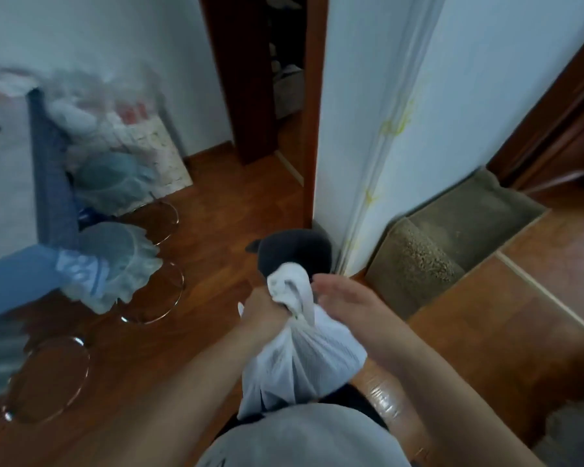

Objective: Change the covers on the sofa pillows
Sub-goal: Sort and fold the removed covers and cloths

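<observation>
The left hand (263,315) is gripping the bunched neck of a white cover (297,355), fingers curled tight round the gathered cloth, while the right hand (344,298) is lying alongside it with fingers straight and pressed together, touching the fabric rather than holding it. The cover is hanging between the forearms in front of the person's body, over the wooden floor (216,230), its lower part drawn taut as though something is inside (what fills it cannot be made out). Just beyond the bunched top a dark rounded object (294,251) is showing; whether that is a pillow or something on the floor is unclear.

The risk, as I judge it, is that only one hand is actually holding: if the left grip loosens, the bundle is likely to drop to the floor. Pulling hard on the gathered neck could also strain a seam. The round glass surfaces (149,291) standing to the left are near enough for a swinging bundle to strike.
</observation>
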Demonstrator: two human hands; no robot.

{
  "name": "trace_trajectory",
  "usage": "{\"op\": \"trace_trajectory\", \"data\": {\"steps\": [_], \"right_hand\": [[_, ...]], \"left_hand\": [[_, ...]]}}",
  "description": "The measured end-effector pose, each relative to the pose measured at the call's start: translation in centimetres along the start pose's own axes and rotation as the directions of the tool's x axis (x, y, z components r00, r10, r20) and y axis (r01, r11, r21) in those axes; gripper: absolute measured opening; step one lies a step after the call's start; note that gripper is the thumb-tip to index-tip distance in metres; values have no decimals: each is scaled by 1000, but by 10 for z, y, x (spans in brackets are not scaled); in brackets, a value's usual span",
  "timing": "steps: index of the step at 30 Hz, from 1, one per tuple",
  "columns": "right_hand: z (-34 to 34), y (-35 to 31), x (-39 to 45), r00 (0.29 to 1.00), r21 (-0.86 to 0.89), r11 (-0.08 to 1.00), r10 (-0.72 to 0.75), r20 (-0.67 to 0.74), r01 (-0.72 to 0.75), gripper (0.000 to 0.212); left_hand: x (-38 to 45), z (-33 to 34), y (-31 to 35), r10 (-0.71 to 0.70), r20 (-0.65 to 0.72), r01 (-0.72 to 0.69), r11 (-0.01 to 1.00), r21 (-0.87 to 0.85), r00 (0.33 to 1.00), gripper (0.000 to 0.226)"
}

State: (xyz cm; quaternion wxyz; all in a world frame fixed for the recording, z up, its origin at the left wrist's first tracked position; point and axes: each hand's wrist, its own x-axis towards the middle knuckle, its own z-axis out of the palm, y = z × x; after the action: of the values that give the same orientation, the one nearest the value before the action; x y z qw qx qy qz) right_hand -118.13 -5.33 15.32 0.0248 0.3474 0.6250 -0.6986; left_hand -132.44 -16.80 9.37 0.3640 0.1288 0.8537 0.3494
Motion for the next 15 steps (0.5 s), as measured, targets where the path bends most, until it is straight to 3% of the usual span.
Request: {"op": "trace_trajectory", "data": {"steps": [3, 5, 9, 15], "right_hand": [[-43, 14, 38, 962, 183, 980, 119, -244, -75, 25], [-68, 29, 65, 926, 267, 952, 232, -298, -153, 23], [-96, 60, 152, 881, 345, 898, 378, -285, -273, 17], [-84, 113, 261, 801, 427, 827, 514, -307, -366, 12]], "left_hand": [[75, -12, 26, -93, 40, 95, 995, -32, 995, 18], [121, -11, 43, -146, 68, 151, 986, -72, 987, 11], [228, 7, 57, -205, 36, 208, 973, -103, 978, 8], [361, 43, 44, -267, -54, 257, 955, -146, 962, 25]]}}
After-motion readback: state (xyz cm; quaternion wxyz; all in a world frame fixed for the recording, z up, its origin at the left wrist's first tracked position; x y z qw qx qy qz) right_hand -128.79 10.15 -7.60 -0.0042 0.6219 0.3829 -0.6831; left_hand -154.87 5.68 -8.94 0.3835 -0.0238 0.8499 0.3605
